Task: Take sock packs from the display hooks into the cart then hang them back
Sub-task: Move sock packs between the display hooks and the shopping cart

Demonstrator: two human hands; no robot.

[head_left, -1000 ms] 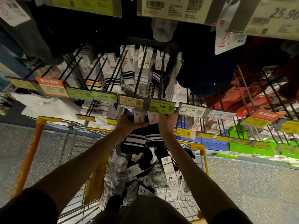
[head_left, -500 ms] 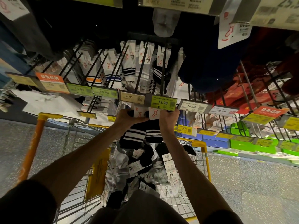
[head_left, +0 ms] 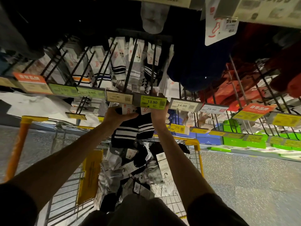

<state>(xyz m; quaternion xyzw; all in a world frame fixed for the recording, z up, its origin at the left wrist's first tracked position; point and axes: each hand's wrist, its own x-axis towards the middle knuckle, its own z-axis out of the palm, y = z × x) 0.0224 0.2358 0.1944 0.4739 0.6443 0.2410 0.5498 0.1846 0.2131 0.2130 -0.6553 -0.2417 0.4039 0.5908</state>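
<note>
Reaching up under the row of price labels, the left grip (head_left: pixel 117 116) has its fingers curled round the white header card of a black sock pack (head_left: pixel 126 133) with white stripes. The right grip (head_left: pixel 159 117) closes on the top of a second pack (head_left: pixel 145 128), also black and striped, which hangs touching the first. Its fingertips run up behind the green 13.90 label (head_left: pixel 153 102), so how they lie there cannot be told.

That label and the cream label (head_left: pixel 118 97) next to it stand directly in the way. They cap the front ends of the black display hooks (head_left: pixel 130 66), and both header cards sit just beneath them. Further back on the hooks hang white sock packs (head_left: pixel 119 62) with dark stripes, crowded side by side.

Below the hands stands the cart (head_left: pixel 196 143), wire-sided with a yellow rim. Inside it lies a loose heap of sock packs (head_left: pixel 140 167), black, white and grey, with their cards turned every way. A yellow placard (head_left: pixel 90 175) hangs on the cart's left side. Both bare forearms reach over the heap, and the held packs dangle above it.

To the right hang red packs (head_left: pixel 226 95) and something dark blue (head_left: pixel 193 66). Green boxes (head_left: pixel 234 141) line a lower shelf beyond the cart. The floor (head_left: pixel 244 185) is speckled grey.
</note>
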